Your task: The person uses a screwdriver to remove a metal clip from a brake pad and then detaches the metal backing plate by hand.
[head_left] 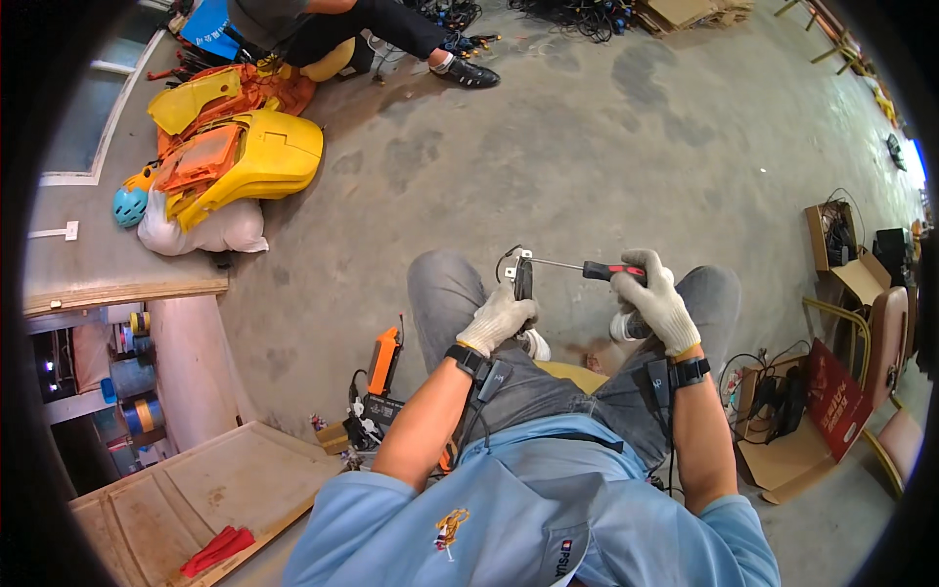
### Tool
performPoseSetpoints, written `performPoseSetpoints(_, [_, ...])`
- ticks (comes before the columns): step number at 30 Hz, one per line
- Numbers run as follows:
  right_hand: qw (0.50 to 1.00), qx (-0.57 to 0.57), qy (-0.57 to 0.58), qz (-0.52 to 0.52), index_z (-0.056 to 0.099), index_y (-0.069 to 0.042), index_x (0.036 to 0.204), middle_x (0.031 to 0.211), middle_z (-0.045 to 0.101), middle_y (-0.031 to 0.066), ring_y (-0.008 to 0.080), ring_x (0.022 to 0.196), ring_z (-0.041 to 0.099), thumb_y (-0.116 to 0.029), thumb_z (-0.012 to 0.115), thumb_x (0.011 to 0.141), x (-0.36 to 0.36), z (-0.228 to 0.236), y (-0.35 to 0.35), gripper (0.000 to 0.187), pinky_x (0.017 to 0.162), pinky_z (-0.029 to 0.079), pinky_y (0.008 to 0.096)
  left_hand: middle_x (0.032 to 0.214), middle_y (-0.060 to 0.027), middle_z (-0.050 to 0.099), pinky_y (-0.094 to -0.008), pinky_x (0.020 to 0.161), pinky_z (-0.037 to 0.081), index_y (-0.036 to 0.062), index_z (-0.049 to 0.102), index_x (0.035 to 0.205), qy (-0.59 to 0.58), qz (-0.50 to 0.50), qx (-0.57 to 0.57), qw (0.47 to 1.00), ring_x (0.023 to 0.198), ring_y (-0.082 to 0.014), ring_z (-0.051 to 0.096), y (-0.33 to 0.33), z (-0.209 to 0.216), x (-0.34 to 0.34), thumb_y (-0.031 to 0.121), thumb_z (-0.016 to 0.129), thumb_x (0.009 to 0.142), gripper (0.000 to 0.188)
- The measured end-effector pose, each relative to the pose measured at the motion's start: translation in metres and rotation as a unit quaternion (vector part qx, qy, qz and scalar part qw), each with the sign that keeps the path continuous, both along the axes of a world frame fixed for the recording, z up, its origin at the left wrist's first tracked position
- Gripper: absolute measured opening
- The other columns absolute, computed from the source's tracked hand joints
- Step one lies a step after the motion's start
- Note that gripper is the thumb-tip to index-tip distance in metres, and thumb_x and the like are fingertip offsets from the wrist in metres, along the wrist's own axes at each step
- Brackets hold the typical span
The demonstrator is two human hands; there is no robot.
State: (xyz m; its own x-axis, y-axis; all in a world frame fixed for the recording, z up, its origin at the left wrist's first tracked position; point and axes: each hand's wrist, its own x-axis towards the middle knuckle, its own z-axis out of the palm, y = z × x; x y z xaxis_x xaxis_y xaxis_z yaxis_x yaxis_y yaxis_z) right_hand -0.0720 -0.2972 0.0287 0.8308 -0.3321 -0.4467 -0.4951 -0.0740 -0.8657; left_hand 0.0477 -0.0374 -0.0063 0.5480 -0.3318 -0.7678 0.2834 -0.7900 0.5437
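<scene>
My left hand (499,319), in a whitish knit glove, is closed round a small dark part (524,284) above my left knee. Bright metal tabs (518,262) and a short black wire show at its top end. In my gloved right hand (659,305) is a screwdriver (599,270) with a black and red handle, held level. Its thin shaft points left, and the tip is at the metal tabs; whether it sits in a screw is too small to tell.
An orange and black device (383,360) stands on the floor by my left leg. Yellow plastic shells (274,152) lie at far left, beside a seated person's leg (411,34). An open cardboard box (773,470) with cables and a chair (885,338) stand at right.
</scene>
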Motion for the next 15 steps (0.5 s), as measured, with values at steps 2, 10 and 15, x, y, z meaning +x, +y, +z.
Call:
performPoseSetpoints(2, [0.999, -0.019, -0.036, 0.008, 0.061, 0.001, 0.131, 0.092, 0.069, 0.0072, 0.0148, 0.081, 0.068, -0.022, 0.071, 0.103, -0.003, -0.012, -0.002, 0.038, 0.073, 0.056, 0.0321, 0.102, -0.0169, 0.076, -0.0394, 0.091, 0.054, -0.0015, 0.065, 0.123, 0.004, 0.008, 0.013, 1.0, 0.095, -0.0303, 0.073, -0.003, 0.005, 0.0, 0.031, 0.074, 0.083, 0.052])
performPoseSetpoints(10, [0.998, 0.052, 0.033, -0.015, 0.061, 0.002, 0.13, 0.1, 0.07, 0.0106, 0.0154, 0.084, 0.069, -0.021, 0.075, 0.099, 0.001, -0.015, -0.008, 0.041, 0.076, 0.057, 0.0314, 0.099, -0.0184, 0.075, -0.0406, 0.09, 0.055, -0.0006, 0.071, 0.114, -0.026, 0.005, 0.011, 1.0, 0.095, -0.0318, 0.073, 0.005, -0.017, -0.002, 0.031, 0.074, 0.082, 0.045])
performPoseSetpoints(15, [0.999, 0.013, -0.04, -0.017, 0.062, 0.003, 0.134, 0.092, 0.07, 0.0091, 0.0148, 0.08, 0.067, -0.025, 0.075, 0.099, -0.006, -0.025, -0.009, 0.046, 0.072, 0.056, 0.0317, 0.099, -0.019, 0.075, -0.0411, 0.091, 0.055, -0.0002, 0.071, 0.114, -0.014, 0.0, 0.009, 1.0, 0.096, -0.0327, 0.073, 0.001, -0.009, -0.001, 0.031, 0.073, 0.082, 0.044])
